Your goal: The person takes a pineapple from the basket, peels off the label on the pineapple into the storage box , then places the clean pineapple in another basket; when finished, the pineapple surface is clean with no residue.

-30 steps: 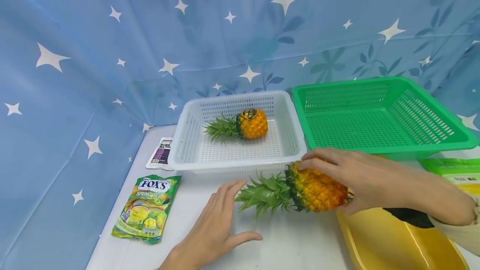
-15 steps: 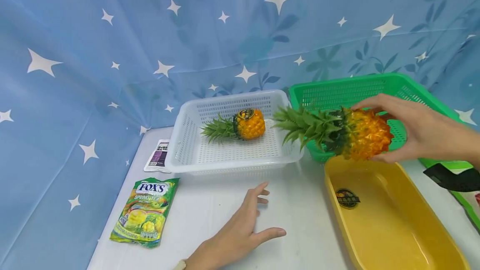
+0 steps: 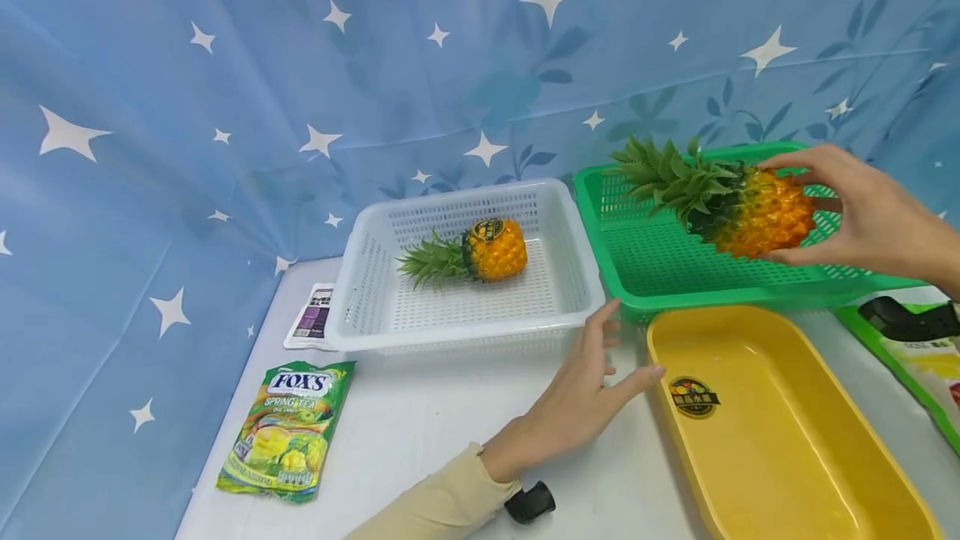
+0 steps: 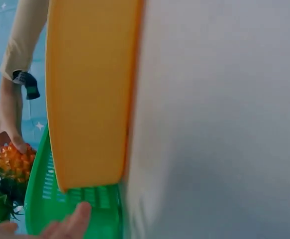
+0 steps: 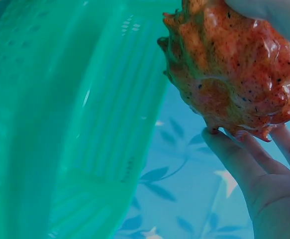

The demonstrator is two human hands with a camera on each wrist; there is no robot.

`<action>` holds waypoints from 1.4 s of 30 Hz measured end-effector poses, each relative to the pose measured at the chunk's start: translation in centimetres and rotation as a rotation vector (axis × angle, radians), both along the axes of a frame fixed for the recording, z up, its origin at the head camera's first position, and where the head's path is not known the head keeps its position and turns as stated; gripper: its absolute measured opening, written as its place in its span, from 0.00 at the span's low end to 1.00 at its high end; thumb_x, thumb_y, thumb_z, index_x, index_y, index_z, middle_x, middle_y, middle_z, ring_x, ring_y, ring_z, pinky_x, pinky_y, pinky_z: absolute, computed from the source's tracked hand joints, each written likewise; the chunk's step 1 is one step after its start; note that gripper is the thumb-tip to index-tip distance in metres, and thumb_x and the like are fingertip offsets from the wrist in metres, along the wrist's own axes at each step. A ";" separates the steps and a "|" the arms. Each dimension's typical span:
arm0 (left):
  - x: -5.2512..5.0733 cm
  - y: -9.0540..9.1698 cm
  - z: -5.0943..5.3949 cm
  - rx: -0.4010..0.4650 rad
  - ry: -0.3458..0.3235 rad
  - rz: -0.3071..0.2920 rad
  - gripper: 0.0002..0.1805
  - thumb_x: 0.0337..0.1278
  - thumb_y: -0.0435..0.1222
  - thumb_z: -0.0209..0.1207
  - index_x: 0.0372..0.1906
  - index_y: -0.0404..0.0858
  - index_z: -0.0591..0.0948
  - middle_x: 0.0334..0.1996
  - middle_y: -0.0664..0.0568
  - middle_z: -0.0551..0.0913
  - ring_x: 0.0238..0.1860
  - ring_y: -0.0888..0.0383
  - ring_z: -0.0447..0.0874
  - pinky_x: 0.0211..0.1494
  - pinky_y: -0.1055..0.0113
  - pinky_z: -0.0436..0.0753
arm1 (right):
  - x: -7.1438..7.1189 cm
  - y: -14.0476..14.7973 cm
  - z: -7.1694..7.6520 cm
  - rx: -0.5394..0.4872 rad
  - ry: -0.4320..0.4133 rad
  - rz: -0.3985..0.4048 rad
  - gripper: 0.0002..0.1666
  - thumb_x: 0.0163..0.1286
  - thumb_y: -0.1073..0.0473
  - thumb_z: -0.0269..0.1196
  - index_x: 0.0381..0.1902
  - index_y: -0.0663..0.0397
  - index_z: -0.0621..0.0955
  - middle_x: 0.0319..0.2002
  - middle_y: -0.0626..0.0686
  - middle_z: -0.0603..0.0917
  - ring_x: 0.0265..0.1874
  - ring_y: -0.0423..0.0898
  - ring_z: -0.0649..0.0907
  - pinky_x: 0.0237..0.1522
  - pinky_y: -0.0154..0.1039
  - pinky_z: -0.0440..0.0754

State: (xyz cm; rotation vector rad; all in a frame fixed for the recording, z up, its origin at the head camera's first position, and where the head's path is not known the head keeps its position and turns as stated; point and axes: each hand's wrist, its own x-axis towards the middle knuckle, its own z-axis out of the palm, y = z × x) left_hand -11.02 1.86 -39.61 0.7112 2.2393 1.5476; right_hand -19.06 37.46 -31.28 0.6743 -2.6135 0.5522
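Observation:
My right hand (image 3: 873, 211) grips an orange pineapple (image 3: 768, 211) by its body, thumb on the near side and fingers on the far side. Its green crown points left, and the fruit is above the green basket (image 3: 637, 302). In the right wrist view the bumpy base of the pineapple (image 5: 234, 74) lies between thumb and fingers. My left hand (image 3: 573, 398) is held over the table with fingers extended and nothing in it, near the yellow bin (image 3: 780, 440). A second, smaller pineapple (image 3: 498, 252) lies in the white basket (image 3: 465, 337).
A green Fox's candy bag (image 3: 288, 432) lies at the left, with a white and purple packet (image 3: 311, 319) behind it. Another green packet (image 3: 922, 365) lies right of the yellow bin, partly under the right wrist strap. A blue star curtain (image 3: 420, 90) hangs behind the baskets.
My right hand has lifted the pineapple from in front of the white basket, up and right, over the green basket. My left hand has moved right towards the yellow bin.

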 end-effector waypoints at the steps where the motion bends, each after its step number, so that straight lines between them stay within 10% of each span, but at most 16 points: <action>1: -0.2 0.6 0.1 -0.003 -0.001 0.023 0.46 0.76 0.58 0.55 0.85 0.56 0.43 0.79 0.51 0.58 0.72 0.54 0.68 0.66 0.65 0.77 | -0.1 0.2 -0.2 0.007 -0.002 -0.008 0.70 0.26 0.78 0.86 0.74 0.57 0.71 0.65 0.63 0.70 0.51 0.40 0.72 0.45 0.17 0.71; 9: -0.8 3.9 -0.1 -0.019 0.011 0.140 0.48 0.75 0.63 0.50 0.85 0.59 0.37 0.85 0.52 0.42 0.82 0.49 0.49 0.79 0.46 0.62 | -0.9 2.1 -1.0 0.050 -0.047 -0.037 0.67 0.28 0.79 0.85 0.72 0.64 0.71 0.62 0.68 0.70 0.51 0.67 0.73 0.36 0.70 0.80; 15: -1.7 4.9 -0.4 0.050 -0.021 0.205 0.44 0.78 0.61 0.48 0.85 0.58 0.39 0.85 0.51 0.42 0.83 0.51 0.48 0.81 0.48 0.60 | -1.8 3.4 -1.3 0.131 -0.079 -0.068 0.66 0.26 0.76 0.87 0.69 0.64 0.72 0.56 0.69 0.72 0.46 0.64 0.74 0.27 0.51 0.79; 20: -2.7 5.2 -0.4 0.083 -0.022 0.254 0.40 0.82 0.53 0.46 0.85 0.54 0.41 0.85 0.51 0.43 0.83 0.53 0.46 0.82 0.51 0.56 | -2.5 4.0 -1.7 0.162 -0.142 -0.058 0.66 0.25 0.77 0.87 0.68 0.64 0.72 0.57 0.70 0.72 0.47 0.67 0.75 0.28 0.57 0.83; 32: -4.0 6.5 -0.7 0.050 -0.013 0.311 0.37 0.83 0.55 0.44 0.84 0.57 0.41 0.68 0.37 0.78 0.50 0.50 0.86 0.63 0.57 0.80 | -2.8 4.9 -3.9 0.219 -0.222 0.003 0.62 0.23 0.79 0.86 0.64 0.62 0.75 0.56 0.69 0.75 0.50 0.71 0.78 0.33 0.65 0.84; 42: -4.0 7.1 -0.9 0.063 0.045 0.301 0.36 0.86 0.51 0.41 0.84 0.51 0.41 0.72 0.34 0.72 0.73 0.45 0.71 0.77 0.55 0.69 | -2.9 5.3 -4.8 0.240 -0.236 0.017 0.61 0.23 0.79 0.86 0.62 0.68 0.73 0.53 0.67 0.78 0.50 0.67 0.80 0.38 0.61 0.86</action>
